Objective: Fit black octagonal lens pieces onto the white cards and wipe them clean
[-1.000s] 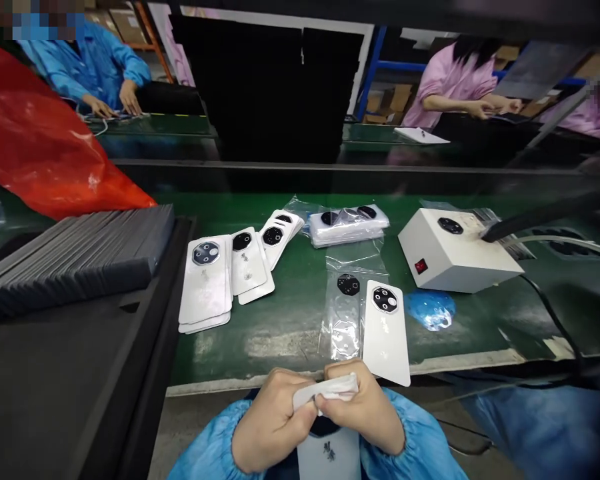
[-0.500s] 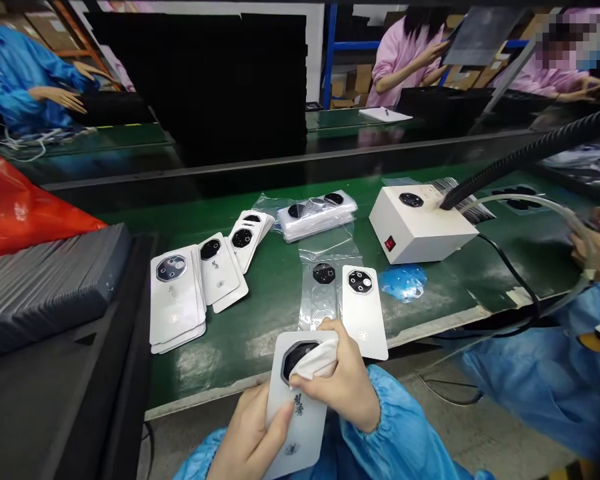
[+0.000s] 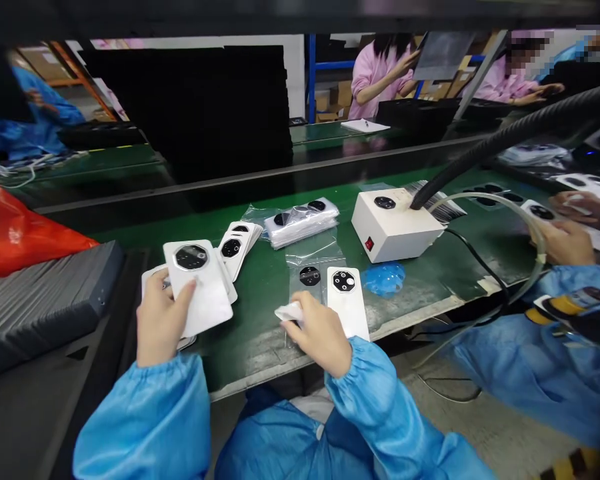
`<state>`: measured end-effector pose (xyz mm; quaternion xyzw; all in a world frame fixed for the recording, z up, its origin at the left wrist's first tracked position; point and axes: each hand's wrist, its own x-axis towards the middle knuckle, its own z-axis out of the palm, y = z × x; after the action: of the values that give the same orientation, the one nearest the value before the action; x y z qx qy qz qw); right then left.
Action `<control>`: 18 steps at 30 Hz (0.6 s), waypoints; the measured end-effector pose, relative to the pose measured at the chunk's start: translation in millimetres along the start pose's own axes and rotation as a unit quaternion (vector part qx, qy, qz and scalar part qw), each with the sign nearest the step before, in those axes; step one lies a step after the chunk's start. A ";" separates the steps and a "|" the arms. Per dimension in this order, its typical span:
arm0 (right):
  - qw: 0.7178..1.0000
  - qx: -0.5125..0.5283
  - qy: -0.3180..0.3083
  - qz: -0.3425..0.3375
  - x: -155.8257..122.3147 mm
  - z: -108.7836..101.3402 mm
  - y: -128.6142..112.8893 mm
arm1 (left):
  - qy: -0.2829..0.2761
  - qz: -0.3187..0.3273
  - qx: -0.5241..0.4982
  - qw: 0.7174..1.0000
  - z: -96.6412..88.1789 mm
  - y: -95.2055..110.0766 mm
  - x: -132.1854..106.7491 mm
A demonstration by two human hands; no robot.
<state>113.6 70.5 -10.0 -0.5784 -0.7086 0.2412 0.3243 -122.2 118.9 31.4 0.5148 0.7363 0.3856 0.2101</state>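
My left hand (image 3: 163, 317) is closed on a white phone back cover (image 3: 207, 303) with a black octagonal camera window, held tilted above the left stack of covers (image 3: 153, 275), which it mostly hides. In my right hand (image 3: 323, 333) is a folded white cloth (image 3: 289, 311), pinched between thumb and fingers over the front of the bench. Just beyond that hand lies a clear plastic bag (image 3: 325, 253) with a black octagonal piece (image 3: 309, 276) on or in it. Another white cover (image 3: 347, 307) lies flat to its right. Farther left, more covers (image 3: 237, 250) lie overlapped in a fan.
A bagged stack (image 3: 303, 230) lies mid-bench, left of a white box (image 3: 405, 233) with a red switch and black hose (image 3: 480, 150). Crumpled blue film (image 3: 385, 279) lies before the box. Grey sheets (image 3: 55, 293) stand at left. A co-worker's hand (image 3: 565, 241) is at right.
My left hand has carried the phone back cover leftward to the stack. My right hand, still pinching the cloth, has come off the camera window. The head view has shifted somewhat.
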 end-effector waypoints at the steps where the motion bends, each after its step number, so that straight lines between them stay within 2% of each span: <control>1: 1.000 -0.023 0.001 -0.015 3.4 0.1 -1.5 | -0.002 -0.009 0.035 0.999 -1.3 0.4 7.3; 5: 0.993 -0.098 0.017 -0.061 -1.5 -9.8 7.3 | -0.041 -0.026 0.120 0.992 0.4 -0.5 15.4; 8: 0.986 -0.146 0.036 -0.067 -25.7 -23.4 30.0 | -0.063 -0.012 0.147 0.987 3.7 -2.6 14.1; 11: 0.979 -0.183 0.042 -0.075 -54.0 -36.2 56.0 | -0.062 0.020 0.141 0.988 6.9 -1.1 9.9; 15: 0.975 -0.192 0.048 -0.104 -74.5 -50.0 77.4 | -0.063 0.067 0.041 0.995 19.7 5.0 -15.9; 17: 0.974 -0.177 0.069 -0.121 -76.7 -56.1 79.6 | -0.115 0.081 -0.051 0.989 32.1 7.0 -38.9; 18: 0.974 -0.164 0.086 -0.127 -76.7 -58.3 78.1 | -0.162 0.075 -0.103 0.979 39.4 7.9 -51.5</control>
<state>217.7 10.4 -40.6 -0.5474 -0.7758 0.0274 0.3126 -70.0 86.8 8.9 0.5995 0.6085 0.3853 0.3491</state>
